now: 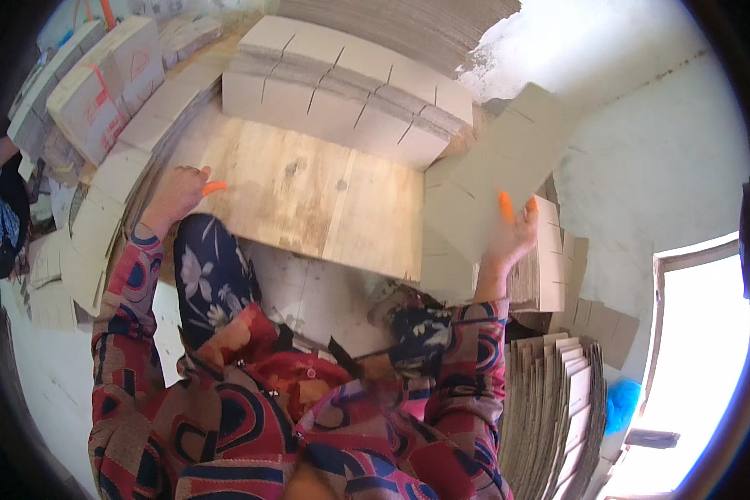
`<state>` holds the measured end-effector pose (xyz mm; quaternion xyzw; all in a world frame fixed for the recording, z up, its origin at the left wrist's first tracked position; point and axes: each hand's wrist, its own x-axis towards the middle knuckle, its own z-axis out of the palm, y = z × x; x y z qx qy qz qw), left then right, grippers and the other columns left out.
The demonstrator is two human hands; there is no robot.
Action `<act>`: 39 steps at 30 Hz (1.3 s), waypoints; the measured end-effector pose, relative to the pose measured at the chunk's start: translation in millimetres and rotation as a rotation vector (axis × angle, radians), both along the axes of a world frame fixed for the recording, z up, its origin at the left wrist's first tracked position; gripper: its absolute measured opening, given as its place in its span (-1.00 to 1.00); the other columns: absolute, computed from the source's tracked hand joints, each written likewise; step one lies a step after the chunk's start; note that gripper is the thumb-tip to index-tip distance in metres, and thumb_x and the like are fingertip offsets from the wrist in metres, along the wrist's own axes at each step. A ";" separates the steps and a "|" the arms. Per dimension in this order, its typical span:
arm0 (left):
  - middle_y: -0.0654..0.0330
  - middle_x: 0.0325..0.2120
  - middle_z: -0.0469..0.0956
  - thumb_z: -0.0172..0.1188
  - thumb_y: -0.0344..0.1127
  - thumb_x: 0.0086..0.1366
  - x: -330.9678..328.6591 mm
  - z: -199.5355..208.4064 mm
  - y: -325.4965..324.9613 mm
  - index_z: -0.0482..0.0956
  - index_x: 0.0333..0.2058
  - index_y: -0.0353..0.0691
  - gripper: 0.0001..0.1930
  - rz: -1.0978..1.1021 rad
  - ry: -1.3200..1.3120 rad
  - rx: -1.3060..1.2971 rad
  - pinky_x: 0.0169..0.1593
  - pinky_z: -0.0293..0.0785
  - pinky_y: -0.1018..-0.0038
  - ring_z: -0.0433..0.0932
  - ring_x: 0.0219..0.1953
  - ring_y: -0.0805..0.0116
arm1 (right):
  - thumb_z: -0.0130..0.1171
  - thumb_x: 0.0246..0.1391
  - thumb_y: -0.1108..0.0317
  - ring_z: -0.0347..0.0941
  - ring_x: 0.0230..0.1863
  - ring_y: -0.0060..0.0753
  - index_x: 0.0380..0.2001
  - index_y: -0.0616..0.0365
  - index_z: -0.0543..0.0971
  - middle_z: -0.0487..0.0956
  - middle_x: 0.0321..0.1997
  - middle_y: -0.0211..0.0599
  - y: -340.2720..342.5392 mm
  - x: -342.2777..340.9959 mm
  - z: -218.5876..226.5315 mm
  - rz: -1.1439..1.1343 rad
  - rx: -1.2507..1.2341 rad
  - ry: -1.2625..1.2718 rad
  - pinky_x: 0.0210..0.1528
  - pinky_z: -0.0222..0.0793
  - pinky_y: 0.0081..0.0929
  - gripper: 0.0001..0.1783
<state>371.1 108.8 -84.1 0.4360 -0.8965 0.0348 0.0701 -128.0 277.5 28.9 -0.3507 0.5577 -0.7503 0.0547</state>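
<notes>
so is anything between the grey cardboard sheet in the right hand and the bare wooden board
Nothing visible. The right hand holds the flat grey cardboard sheet at the light wooden board's right edge, and the board's top lies bare.

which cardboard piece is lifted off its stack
The flat cardboard sheet held tilted in the right hand; all the other sheets lie stacked or bundled.
</notes>
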 end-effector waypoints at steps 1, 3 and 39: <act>-0.05 -0.59 0.54 0.05 0.01 0.26 -9.5 11.5 -12.2 0.53 -0.45 -0.23 -0.62 0.021 -0.007 -0.058 -0.43 0.44 0.20 0.55 -0.47 -0.03 | 0.13 0.04 0.62 0.41 -0.32 -0.66 0.06 0.44 0.37 0.58 -0.30 -0.33 2.0 -0.9 4.6 -0.084 0.037 0.075 -0.25 0.41 -0.70 -0.54; -0.04 -0.58 0.54 0.10 -0.07 0.24 -39.1 33.1 -35.7 0.56 -0.35 -0.21 -0.70 0.025 0.143 -0.069 -0.43 0.43 0.18 0.55 -0.47 -0.03 | 0.19 0.01 0.62 0.40 -0.31 -0.67 0.01 0.45 0.39 0.56 -0.31 -0.35 1.1 -8.1 9.8 -0.098 0.128 0.100 -0.25 0.39 -0.72 -0.55; 0.19 -0.20 0.44 0.15 -0.50 0.01 -363.2 88.7 -131.8 0.47 -0.09 -0.35 -0.60 -0.640 0.181 -0.430 -0.35 0.50 0.50 0.40 -0.22 0.28 | -0.02 0.06 0.55 0.35 -0.80 -0.52 -0.21 0.49 0.50 0.53 -0.52 -0.19 -37.3 -14.0 -11.5 0.055 0.342 -0.124 -0.76 0.20 -0.62 -0.75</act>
